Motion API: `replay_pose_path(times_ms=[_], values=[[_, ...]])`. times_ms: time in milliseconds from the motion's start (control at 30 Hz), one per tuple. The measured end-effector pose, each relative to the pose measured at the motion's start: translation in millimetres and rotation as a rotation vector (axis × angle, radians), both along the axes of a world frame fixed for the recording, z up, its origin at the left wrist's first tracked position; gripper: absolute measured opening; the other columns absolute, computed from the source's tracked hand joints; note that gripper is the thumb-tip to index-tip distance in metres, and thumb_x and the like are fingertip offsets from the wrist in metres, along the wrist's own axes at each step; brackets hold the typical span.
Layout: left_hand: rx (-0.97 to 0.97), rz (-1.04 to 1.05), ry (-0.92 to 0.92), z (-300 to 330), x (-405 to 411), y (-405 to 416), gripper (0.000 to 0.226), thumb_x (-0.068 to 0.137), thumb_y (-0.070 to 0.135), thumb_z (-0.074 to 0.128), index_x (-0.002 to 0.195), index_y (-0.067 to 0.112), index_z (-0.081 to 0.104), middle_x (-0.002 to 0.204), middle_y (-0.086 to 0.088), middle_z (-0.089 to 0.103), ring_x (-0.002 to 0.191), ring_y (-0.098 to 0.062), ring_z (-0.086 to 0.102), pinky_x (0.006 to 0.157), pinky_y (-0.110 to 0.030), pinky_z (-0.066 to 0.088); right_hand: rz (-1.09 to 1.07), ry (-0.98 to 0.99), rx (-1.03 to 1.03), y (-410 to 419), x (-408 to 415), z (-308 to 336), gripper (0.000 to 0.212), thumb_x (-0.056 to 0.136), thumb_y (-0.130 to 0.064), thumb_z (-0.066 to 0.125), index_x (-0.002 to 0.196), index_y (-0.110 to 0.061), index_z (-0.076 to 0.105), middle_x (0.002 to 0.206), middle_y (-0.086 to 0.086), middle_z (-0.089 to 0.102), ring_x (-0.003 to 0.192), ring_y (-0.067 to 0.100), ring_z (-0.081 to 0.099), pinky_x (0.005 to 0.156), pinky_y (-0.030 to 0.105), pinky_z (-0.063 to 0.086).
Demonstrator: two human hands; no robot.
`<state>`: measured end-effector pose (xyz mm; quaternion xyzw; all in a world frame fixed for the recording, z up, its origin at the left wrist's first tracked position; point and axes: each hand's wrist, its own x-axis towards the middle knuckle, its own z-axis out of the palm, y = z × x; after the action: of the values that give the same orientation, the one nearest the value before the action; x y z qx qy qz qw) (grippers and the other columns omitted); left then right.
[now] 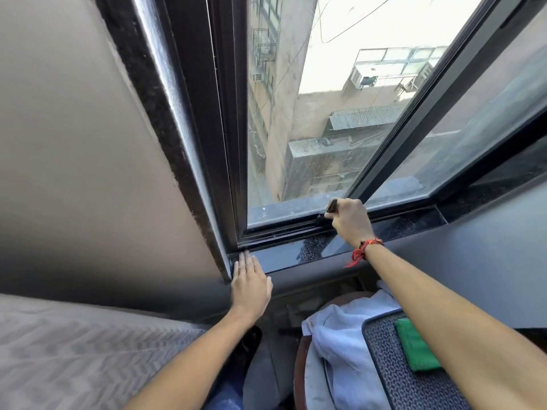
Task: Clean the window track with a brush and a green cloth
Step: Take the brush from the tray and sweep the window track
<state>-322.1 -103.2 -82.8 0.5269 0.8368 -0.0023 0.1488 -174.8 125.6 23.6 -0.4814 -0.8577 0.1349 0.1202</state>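
My right hand [350, 221] is closed around a dark brush [331, 206], whose end sticks out above my fist and whose lower end meets the dark window track [284, 230] near the middle of the frame. My left hand [250, 284] lies flat, fingers together, on the left end of the black stone sill [284, 258], holding nothing. The green cloth [414, 349] lies folded on a dark patterned tray [393, 371] at the lower right, partly hidden under my right forearm.
A white towel [340, 332] is draped over a round stool below the sill. A grey patterned bed cover [74, 350] fills the lower left. The dark window frame [189, 113] rises at the left, the sliding pane's stile [414, 119] slants at the right.
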Motion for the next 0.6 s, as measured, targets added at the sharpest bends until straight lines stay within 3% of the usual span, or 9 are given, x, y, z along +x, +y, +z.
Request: replay_pose_path(times_ms=[133,267,367,500,600], values=[[0.0,-0.001,-0.003,-0.2,-0.6,1.1,0.075,0.103,0.041,0.04,0.155,-0.009,0.016,0.164,-0.027,0.017,0.154,-0.035,0.015,0.127,-0.045,0.014,0.242,-0.145,0.13,-18.9,-21.7,2.3,0.009,0.084,0.002,0.067,0.082,-0.006,0.068,0.073,0.015,0.07,0.07,0.031,0.068,0.066,0.033,0.058],[-0.01,0.006,-0.003,-1.1,-0.4,2.4,0.076,0.103,0.042,0.042,0.155,-0.008,0.016,0.164,-0.027,0.017,0.155,-0.035,0.014,0.127,-0.044,0.014,0.477,-0.218,0.12,-51.6,-57.9,-2.0,0.023,0.083,0.01,0.051,0.083,-0.008,0.065,0.076,0.008,0.071,0.074,0.027,0.065,0.065,0.036,0.056],[-0.022,0.002,0.019,-1.7,-0.8,2.4,0.076,0.103,0.042,0.041,0.155,-0.008,0.017,0.164,-0.027,0.017,0.154,-0.035,0.015,0.127,-0.044,0.014,0.549,-0.142,0.067,-77.4,-89.4,-0.9,0.019,0.084,0.003,0.057,0.088,-0.011,0.068,0.08,0.009,0.075,0.077,0.029,0.069,0.066,0.033,0.052],[-0.016,0.005,0.018,-2.3,-2.5,2.7,0.077,0.101,0.04,0.045,0.154,-0.008,0.018,0.164,-0.027,0.018,0.154,-0.034,0.016,0.127,-0.044,0.015,0.445,0.183,-0.176,-95.4,-111.4,4.1,0.021,0.079,0.0,0.061,0.082,-0.016,0.074,0.075,0.007,0.078,0.069,0.024,0.073,0.061,0.024,0.046],[-0.024,-0.015,0.033,-1.8,-2.5,2.5,0.076,0.101,0.04,0.043,0.154,-0.009,0.017,0.164,-0.027,0.019,0.154,-0.034,0.015,0.127,-0.044,0.014,0.381,0.213,-0.233,-87.7,-101.4,-0.8,0.009,0.081,-0.001,0.067,0.08,-0.009,0.071,0.075,0.008,0.077,0.064,0.015,0.067,0.062,0.022,0.049]])
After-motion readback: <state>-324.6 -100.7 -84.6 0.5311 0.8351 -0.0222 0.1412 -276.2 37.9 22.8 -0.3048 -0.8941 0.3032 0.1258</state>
